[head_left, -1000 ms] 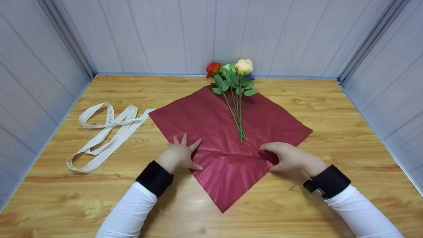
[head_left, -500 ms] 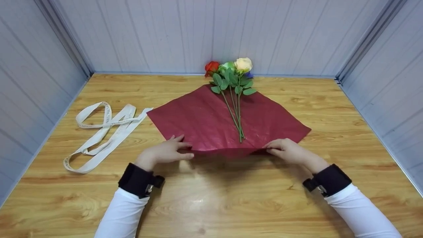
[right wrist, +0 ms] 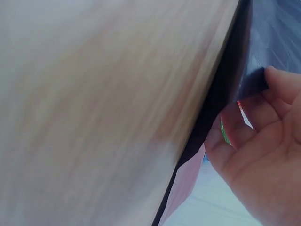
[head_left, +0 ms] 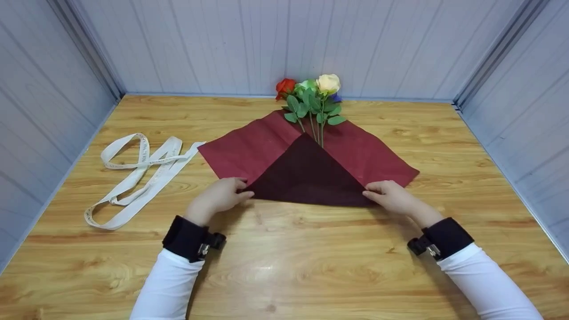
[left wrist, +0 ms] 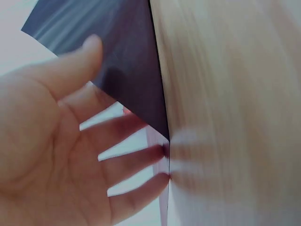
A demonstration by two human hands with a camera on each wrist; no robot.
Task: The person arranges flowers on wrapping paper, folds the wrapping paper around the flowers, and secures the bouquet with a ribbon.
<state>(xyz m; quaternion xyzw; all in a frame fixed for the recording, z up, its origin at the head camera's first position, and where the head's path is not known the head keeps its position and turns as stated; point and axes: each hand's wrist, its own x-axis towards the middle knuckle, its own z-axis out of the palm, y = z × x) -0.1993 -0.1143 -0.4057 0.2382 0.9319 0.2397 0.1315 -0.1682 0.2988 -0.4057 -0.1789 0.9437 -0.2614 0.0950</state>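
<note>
A dark red sheet of wrapping paper point(head_left: 262, 146) lies on the table, its near corner folded up into a darker triangle point(head_left: 306, 178). Under this flap run the lower stems of several artificial roses point(head_left: 329, 84); blooms and leaves stick out past the far edge. At the fold's left end is my left hand point(head_left: 218, 198), its fingers point(left wrist: 131, 162) fairly straight against the paper and the thumb apart over the dark flap. My right hand point(head_left: 393, 200) pinches the fold's right end between thumb and curled fingers point(right wrist: 230, 127).
A white printed ribbon point(head_left: 146, 178) lies in loose loops on the left of the wooden table point(head_left: 311, 266), one end reaching the paper's left corner. Grey panel walls point(head_left: 222, 44) stand at the back and both sides.
The paper's near corner has been lifted and folded away from me over the stems, showing its dark side. My left hand has moved slightly left and away to the fold's end; the right stays at its side.
</note>
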